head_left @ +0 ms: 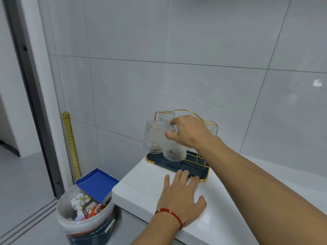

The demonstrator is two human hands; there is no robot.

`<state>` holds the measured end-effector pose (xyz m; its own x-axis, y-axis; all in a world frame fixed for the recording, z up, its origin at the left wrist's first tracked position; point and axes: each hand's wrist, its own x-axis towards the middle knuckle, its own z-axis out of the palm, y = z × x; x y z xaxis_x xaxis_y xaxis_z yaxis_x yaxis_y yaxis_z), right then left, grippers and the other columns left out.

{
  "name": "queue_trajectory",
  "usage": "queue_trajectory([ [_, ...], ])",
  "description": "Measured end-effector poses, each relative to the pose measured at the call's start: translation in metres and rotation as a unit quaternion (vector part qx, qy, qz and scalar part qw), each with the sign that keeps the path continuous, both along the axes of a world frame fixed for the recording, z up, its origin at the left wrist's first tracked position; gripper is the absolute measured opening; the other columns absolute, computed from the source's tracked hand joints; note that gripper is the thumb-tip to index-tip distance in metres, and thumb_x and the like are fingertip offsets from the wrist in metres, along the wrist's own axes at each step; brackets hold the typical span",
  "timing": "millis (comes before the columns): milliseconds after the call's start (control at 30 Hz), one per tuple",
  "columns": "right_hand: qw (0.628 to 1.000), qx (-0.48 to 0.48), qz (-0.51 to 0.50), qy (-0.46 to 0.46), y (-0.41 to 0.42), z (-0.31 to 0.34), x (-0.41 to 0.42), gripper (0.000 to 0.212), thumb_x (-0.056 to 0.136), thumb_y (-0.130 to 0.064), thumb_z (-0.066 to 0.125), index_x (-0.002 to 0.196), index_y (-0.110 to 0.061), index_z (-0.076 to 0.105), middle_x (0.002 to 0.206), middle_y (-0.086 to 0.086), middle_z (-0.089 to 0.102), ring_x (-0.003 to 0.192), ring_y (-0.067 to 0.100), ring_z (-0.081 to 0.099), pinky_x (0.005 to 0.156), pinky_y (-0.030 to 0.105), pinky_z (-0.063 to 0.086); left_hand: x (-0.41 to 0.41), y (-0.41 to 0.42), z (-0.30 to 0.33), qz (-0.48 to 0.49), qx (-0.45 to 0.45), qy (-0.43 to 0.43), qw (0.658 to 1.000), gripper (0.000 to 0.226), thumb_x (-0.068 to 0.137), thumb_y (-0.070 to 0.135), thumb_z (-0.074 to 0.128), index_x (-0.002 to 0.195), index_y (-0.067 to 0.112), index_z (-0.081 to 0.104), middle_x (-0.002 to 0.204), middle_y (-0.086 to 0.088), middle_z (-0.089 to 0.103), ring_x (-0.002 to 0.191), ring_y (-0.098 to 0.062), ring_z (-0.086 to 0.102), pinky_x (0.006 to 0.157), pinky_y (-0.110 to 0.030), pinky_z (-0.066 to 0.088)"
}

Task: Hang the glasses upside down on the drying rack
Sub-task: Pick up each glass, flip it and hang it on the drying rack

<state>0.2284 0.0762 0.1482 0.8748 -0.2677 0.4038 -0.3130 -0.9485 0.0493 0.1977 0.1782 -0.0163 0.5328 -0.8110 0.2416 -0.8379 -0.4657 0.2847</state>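
A gold wire drying rack (192, 113) on a dark blue tray (198, 169) stands on the white counter (141, 184) against the tiled wall. Several patterned clear glasses hang on it upside down: one at the front left (153, 138), one behind it (166, 116), one at the back right (212, 129). My right hand (192, 132) pinches the upturned base of the front middle glass (174, 150), which hangs just above the tray. My left hand (182, 193) lies flat and open on the counter, fingertips touching the tray's front edge.
The counter ends in a corner at the left, just past the rack. Below it on the floor stands a white bucket (85, 225) full of rubbish with a blue box (98, 184) sticking out. A yellow strip (71, 144) runs up the wall corner beside a grey door frame (33, 96).
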Motion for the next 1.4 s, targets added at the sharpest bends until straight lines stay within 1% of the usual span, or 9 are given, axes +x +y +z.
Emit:
queue_trajectory([
  [200, 1.000, -0.028, 0.001, 0.003, 0.004, -0.008, -0.007, 0.057, 0.100, -0.057, 0.041, 0.140, -0.021, 0.061, 0.132, 0.013, 0.066, 0.120, 0.034, 0.061, 0.079, 0.041, 0.047, -0.001, 0.002, 0.003, -0.006, -0.002, -0.003, 1.000, 0.059, 0.091, 0.049, 0.037, 0.146, 0.029, 0.035, 0.152, -0.001, 0.028, 0.148, -0.021, 0.017, 0.121, -0.056, 0.011],
  [300, 0.991, -0.015, 0.070, -0.114, 0.006, -0.014, -0.036, 0.045, 0.104, -0.039, 0.046, 0.139, -0.015, 0.059, 0.127, 0.009, 0.065, 0.119, 0.029, 0.059, 0.085, 0.044, 0.055, -0.002, 0.003, 0.004, -0.009, -0.018, 0.010, 1.000, 0.056, 0.089, 0.050, 0.038, 0.142, 0.031, 0.040, 0.151, 0.000, 0.029, 0.146, -0.019, 0.020, 0.121, -0.055, 0.011],
  [433, 0.953, 0.010, 0.128, -0.275, -0.010, -0.036, -0.095, 0.025, 0.093, -0.011, 0.063, 0.117, -0.009, 0.071, 0.111, 0.004, 0.072, 0.100, 0.025, 0.067, 0.077, 0.037, 0.055, -0.003, 0.005, 0.007, -0.029, -0.050, 0.028, 0.998, 0.054, 0.088, 0.047, 0.044, 0.139, 0.031, 0.044, 0.141, 0.004, 0.035, 0.142, -0.017, 0.024, 0.121, -0.049, 0.014],
  [567, 0.961, 0.090, 0.060, -0.254, -0.046, -0.075, -0.165, 0.029, 0.094, -0.009, 0.060, 0.121, -0.016, 0.066, 0.112, -0.005, 0.068, 0.091, 0.013, 0.066, 0.074, 0.036, 0.058, -0.011, -0.001, 0.013, -0.020, -0.082, 0.003, 0.996, 0.049, 0.090, 0.042, 0.051, 0.137, 0.028, 0.051, 0.135, 0.005, 0.048, 0.130, -0.017, 0.039, 0.111, -0.033, 0.034],
  [733, 0.946, 0.191, -0.077, -0.249, -0.092, -0.113, -0.250, 0.036, 0.091, -0.007, 0.059, 0.122, -0.023, 0.063, 0.112, -0.011, 0.064, 0.088, 0.010, 0.063, 0.079, 0.041, 0.057, -0.073, -0.060, 0.020, -0.046, -0.123, 0.054, 0.990, 0.043, 0.091, 0.038, 0.054, 0.133, 0.025, 0.054, 0.137, 0.003, 0.051, 0.126, -0.019, 0.043, 0.105, -0.035, 0.041],
  [900, 0.866, 0.254, -0.241, -0.358, -0.139, -0.130, -0.341, 0.036, 0.090, -0.006, 0.062, 0.124, -0.017, 0.060, 0.118, -0.002, 0.062, 0.099, 0.018, 0.062, 0.084, 0.033, 0.049, -0.158, -0.145, 0.026, -0.153, -0.104, 0.118, 0.976, 0.054, 0.091, 0.038, 0.056, 0.142, 0.026, 0.045, 0.152, 0.000, 0.038, 0.142, -0.022, 0.032, 0.114, -0.037, 0.033],
  [1033, 0.759, 0.330, -0.369, -0.423, -0.172, -0.140, -0.412, 0.050, 0.093, -0.008, 0.065, 0.139, -0.007, 0.045, 0.138, 0.014, 0.049, 0.115, 0.027, 0.055, 0.091, 0.032, 0.042, -0.222, -0.195, 0.025, -0.273, 0.011, 0.039, 0.961, 0.067, 0.092, 0.045, 0.051, 0.154, 0.035, 0.026, 0.168, -0.005, 0.010, 0.154, -0.023, 0.002, 0.124, -0.050, 0.008],
  [1267, 0.665, 0.364, -0.473, -0.449, -0.220, -0.143, -0.453, 0.097, 0.088, -0.015, 0.076, 0.160, -0.004, 0.012, 0.166, 0.018, 0.007, 0.149, 0.039, 0.019, 0.114, 0.045, 0.034, -0.266, -0.227, 0.011, -0.278, 0.001, 0.053, 0.959, 0.058, 0.097, 0.048, 0.037, 0.151, 0.026, 0.033, 0.161, -0.005, 0.027, 0.153, -0.025, 0.013, 0.124, -0.049, 0.006],
  [1400, 0.650, 0.358, -0.451, -0.496, -0.256, -0.137, -0.463, 0.110, 0.082, -0.019, 0.085, 0.161, -0.004, 0.010, 0.166, 0.021, 0.019, 0.150, 0.041, 0.025, 0.120, 0.048, 0.031, -0.266, -0.228, 0.005, -0.277, -0.022, 0.082, 0.957, 0.059, 0.099, 0.048, 0.036, 0.152, 0.024, 0.031, 0.166, -0.004, 0.014, 0.154, -0.017, -0.006, 0.125, -0.048, -0.005],
])
